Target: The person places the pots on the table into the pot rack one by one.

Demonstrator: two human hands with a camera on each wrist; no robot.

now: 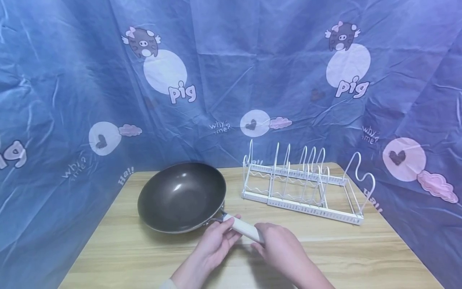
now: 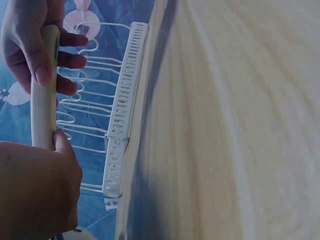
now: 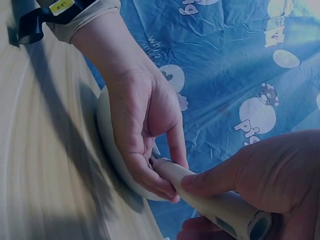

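A wok (image 1: 182,198) with a dark interior and a pale handle (image 1: 245,228) is at the left of the table, its bowl tilted a little. My left hand (image 1: 216,245) holds the handle close to the bowl, thumb on top and fingers beneath. Farther along, my right hand (image 1: 281,249) grips the handle's end. In the right wrist view, a hollow handle end (image 3: 260,225) shows beside the right thumb, and the bowl's pale outside (image 3: 107,130) is partly hidden behind the left hand (image 3: 145,110). Whether the bowl touches the table is unclear.
A white wire rack (image 1: 303,204) with upright loops stands on the wooden table (image 1: 361,257), right of the wok and beyond my right hand. A blue printed cloth (image 1: 223,80) hangs behind the table and along both sides.
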